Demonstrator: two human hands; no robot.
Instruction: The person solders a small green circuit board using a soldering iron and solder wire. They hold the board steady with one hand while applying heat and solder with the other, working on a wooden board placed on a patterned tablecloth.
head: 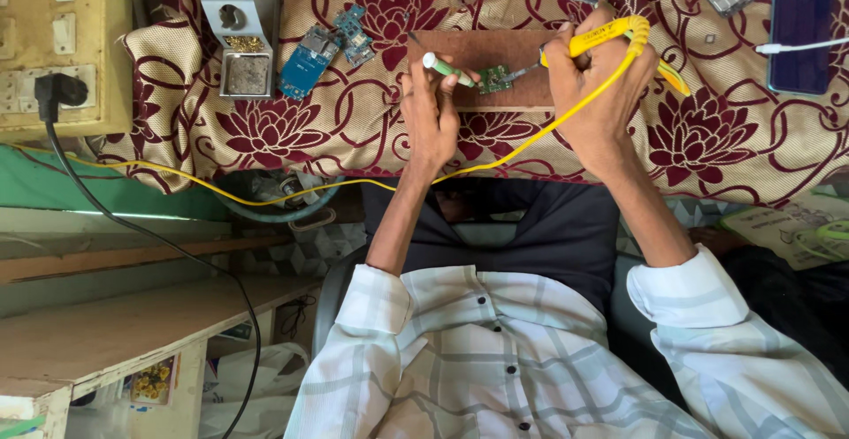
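The left hand [431, 107] is clenched around a slim pen-shaped tool [447, 69] with a white tip and green barrel, held at a slant with the tip pointing left and up. The right hand [594, 81] is closed on a soldering iron [610, 34] with a glossy yellow grip; its thin metal tip reaches left to the edge of a small green circuit board [495, 78].

The circuit board lies flat near the middle of a rectangular brown wooden block [495, 50], between the two hands. The block rests on the bench [292, 129], which is covered by a cream cloth patterned with maroon flowers and looping lines.

A smooth yellow cord [265, 198] runs from the iron over the right wrist and sags below the bench edge to the left.

To the left of the block lie two blue circuit boards [323, 50], side by side. Beside them stands a grey metal iron stand [239, 32] holding coiled brass wool and a dull sponge pad. A black plug [60, 91] sits in a yellowed socket panel [53, 41] at far left. A dark flat phone [800, 37] with a white cable lies at far right.
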